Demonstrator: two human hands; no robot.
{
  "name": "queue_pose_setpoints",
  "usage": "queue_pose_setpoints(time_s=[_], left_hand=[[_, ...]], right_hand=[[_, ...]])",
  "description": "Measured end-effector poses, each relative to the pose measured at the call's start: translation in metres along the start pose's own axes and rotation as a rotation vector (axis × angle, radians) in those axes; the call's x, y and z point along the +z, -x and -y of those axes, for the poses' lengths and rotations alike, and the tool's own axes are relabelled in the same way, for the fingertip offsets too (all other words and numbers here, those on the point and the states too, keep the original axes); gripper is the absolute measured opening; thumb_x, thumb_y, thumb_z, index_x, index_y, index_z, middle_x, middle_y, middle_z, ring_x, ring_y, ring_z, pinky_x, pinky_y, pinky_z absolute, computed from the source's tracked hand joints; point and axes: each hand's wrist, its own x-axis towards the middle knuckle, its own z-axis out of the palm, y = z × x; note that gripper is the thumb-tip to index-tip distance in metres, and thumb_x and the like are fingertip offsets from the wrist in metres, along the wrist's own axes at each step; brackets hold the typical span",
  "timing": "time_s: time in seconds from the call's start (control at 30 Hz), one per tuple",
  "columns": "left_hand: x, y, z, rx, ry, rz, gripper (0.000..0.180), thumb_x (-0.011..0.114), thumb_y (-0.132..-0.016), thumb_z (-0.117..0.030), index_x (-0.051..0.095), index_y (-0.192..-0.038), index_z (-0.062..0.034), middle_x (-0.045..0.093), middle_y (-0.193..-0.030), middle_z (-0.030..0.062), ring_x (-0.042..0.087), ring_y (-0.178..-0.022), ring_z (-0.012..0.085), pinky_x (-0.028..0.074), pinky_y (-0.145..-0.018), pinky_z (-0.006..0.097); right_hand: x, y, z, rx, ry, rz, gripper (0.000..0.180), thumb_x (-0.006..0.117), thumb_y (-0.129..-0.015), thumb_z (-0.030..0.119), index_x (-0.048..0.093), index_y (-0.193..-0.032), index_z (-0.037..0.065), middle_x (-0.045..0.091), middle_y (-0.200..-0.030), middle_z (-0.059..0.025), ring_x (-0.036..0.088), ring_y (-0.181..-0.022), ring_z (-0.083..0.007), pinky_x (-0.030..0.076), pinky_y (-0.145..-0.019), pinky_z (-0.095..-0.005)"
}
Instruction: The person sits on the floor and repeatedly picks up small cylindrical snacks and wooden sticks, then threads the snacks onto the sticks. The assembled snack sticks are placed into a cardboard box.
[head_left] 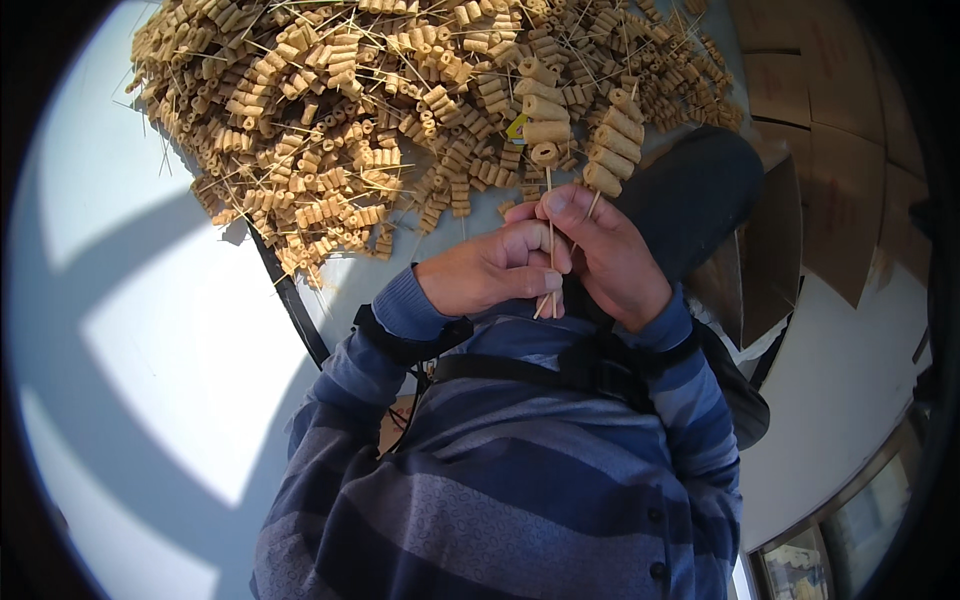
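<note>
Two skewers threaded with tan, hollow, rolled pieces point away from me in front of my body. The left-hand skewer (pixel 545 108) and the right-hand skewer (pixel 613 145) spread apart at their loaded ends, while their bare wooden sticks come together between my hands. My left hand (pixel 492 266) is closed around the lower sticks, its thumb pressing near their ends. Higher up, my right hand (pixel 622 258) pinches the sticks just below the threaded pieces. Which fingers bear on which stick is partly hidden.
A large heap of similar skewers (pixel 330 110) covers the table (pixel 320 290) beyond my hands, with thin sticks jutting out all around. Cardboard boxes (pixel 840 150) stand at the right, beside my dark-clothed knee (pixel 710 190). A small yellow item (pixel 516 129) lies by the heap.
</note>
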Motion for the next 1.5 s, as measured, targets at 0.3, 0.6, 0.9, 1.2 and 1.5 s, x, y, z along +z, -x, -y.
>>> queue_pose_setpoints(time_s=[0.3, 0.6, 0.9, 1.2, 1.5], left_hand=[[-0.192, 0.053, 0.059, -0.016, 0.241, -1.156, 0.059, 0.062, -0.098, -0.042, 0.046, -0.142, -0.0065, 0.056, -0.131, 0.0133, 0.061, -0.108, 0.0253, 0.052, -0.094, 0.04], [-0.311, 0.037, 0.094, -0.124, 0.222, -1.341, 0.08, 0.059, -0.089, -0.069, 0.046, -0.145, -0.0125, 0.062, -0.13, 0.0174, 0.061, -0.1, 0.0272, 0.051, -0.083, 0.038], [-0.36, 0.052, 0.125, -0.044, 0.346, -1.517, 0.038, 0.047, -0.105, -0.041, 0.054, -0.106, -0.0042, 0.067, -0.082, 0.0119, 0.057, -0.057, 0.0236, 0.049, -0.051, 0.035], [-0.363, 0.066, 0.132, 0.289, 0.713, -1.537, 0.036, 0.052, -0.104, -0.042, 0.052, -0.1, -0.0063, 0.056, -0.068, 0.0054, 0.05, -0.051, 0.0174, 0.046, -0.043, 0.029], [-0.358, 0.072, 0.137, 0.335, 0.446, -1.54, 0.031, 0.05, -0.105, -0.031, 0.05, -0.088, -0.0059, 0.052, -0.069, 0.0048, 0.053, -0.055, 0.0212, 0.051, -0.052, 0.036]], right_hand=[[-0.017, 0.007, 0.015, -0.094, -0.129, -0.298, 0.024, 0.047, -0.108, 0.028, 0.053, -0.111, 0.005, 0.054, -0.08, -0.0011, 0.059, -0.07, -0.0154, 0.057, -0.078, -0.0368], [-0.014, 0.011, 0.013, -0.009, 0.069, -0.311, 0.03, 0.049, -0.107, 0.032, 0.05, -0.114, 0.003, 0.044, -0.075, 0.0016, 0.046, -0.06, -0.0088, 0.056, -0.065, -0.0313], [-0.015, 0.009, 0.013, -0.01, 0.057, -0.305, 0.029, 0.047, -0.108, 0.03, 0.051, -0.113, 0.001, 0.046, -0.076, -0.0003, 0.046, -0.06, -0.0086, 0.055, -0.064, -0.0309], [-0.014, 0.008, 0.013, -0.003, 0.108, -0.279, 0.026, 0.047, -0.108, 0.029, 0.052, -0.113, 0.004, 0.043, -0.073, 0.0025, 0.044, -0.058, -0.0078, 0.053, -0.064, -0.0304], [-0.014, 0.004, 0.013, 0.005, 0.126, -0.25, 0.028, 0.046, -0.108, 0.028, 0.052, -0.114, 0.002, 0.044, -0.074, 0.0013, 0.045, -0.059, -0.0083, 0.054, -0.065, -0.0312]])
